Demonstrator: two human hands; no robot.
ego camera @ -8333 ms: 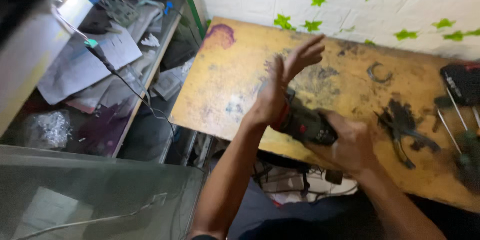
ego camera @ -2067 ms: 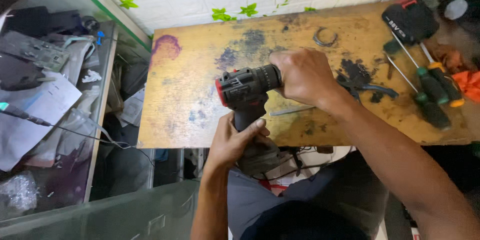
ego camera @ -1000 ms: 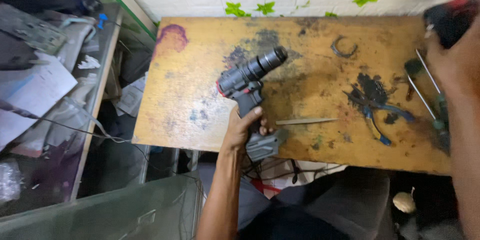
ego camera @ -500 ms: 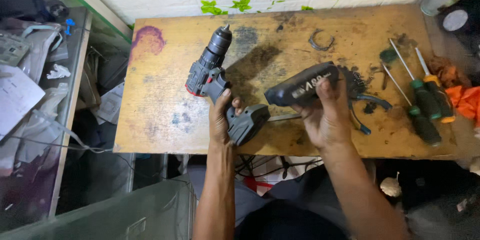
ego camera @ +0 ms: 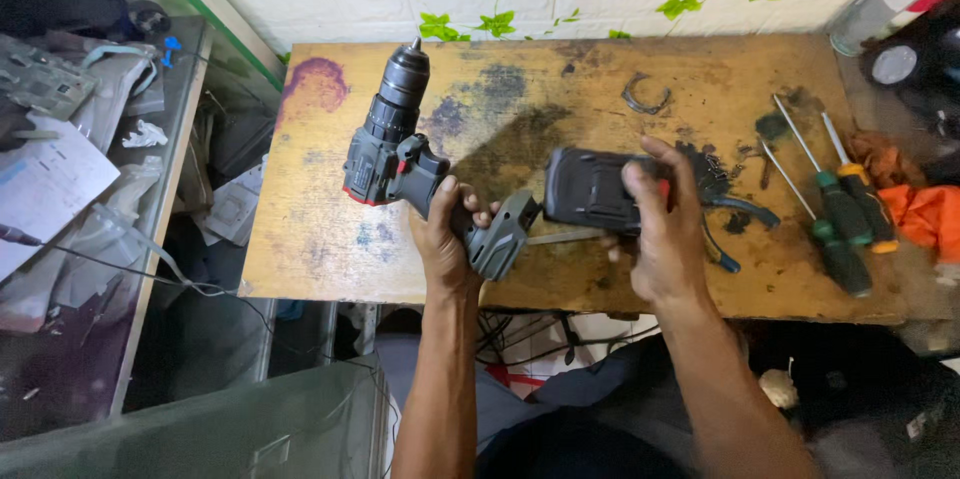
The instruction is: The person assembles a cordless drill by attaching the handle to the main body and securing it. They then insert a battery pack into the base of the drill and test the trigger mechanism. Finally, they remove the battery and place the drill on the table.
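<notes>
My left hand (ego camera: 447, 239) is wrapped tight round the grip of the cordless drill (ego camera: 400, 154), chuck pointing 12 o'clock over the wooden table (ego camera: 300, 239). My right hand (ego camera: 665, 224) clasps the black battery pack (ego camera: 590, 189) at 3 o'clock of the drill's foot, just beside it. Best to line up the rails square and slide straight.

drill (ego camera: 390, 154): grey-black, red trim | battery pack (ego camera: 590, 189): black | table (ego camera: 300, 239): stained yellow
</notes>
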